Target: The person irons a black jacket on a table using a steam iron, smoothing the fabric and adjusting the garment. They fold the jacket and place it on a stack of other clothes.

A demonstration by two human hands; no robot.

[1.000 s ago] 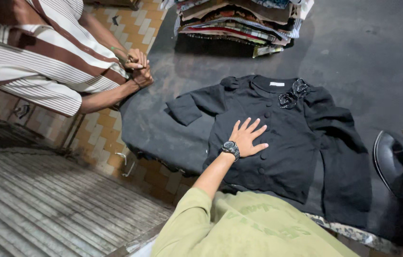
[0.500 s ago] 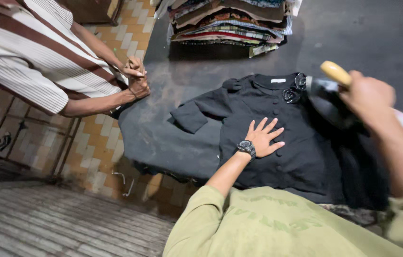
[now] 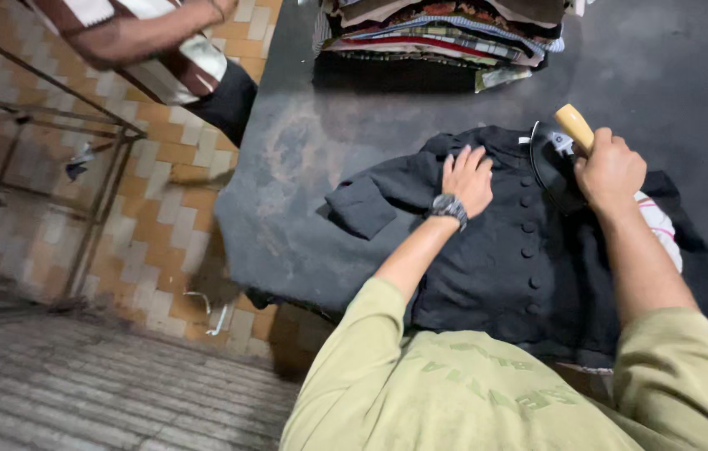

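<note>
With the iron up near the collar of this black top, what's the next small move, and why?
Probably glide the iron slowly down along the row of buttons. The right hand grips its wooden handle at the collar end, while the left hand lies flat on the black garment, holding the cloth.

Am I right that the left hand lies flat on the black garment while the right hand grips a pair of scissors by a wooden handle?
Not quite. The right hand grips an iron by its wooden handle, not scissors. The head view shows it resting on the black garment, with the left hand flat on the cloth beside it.
</note>
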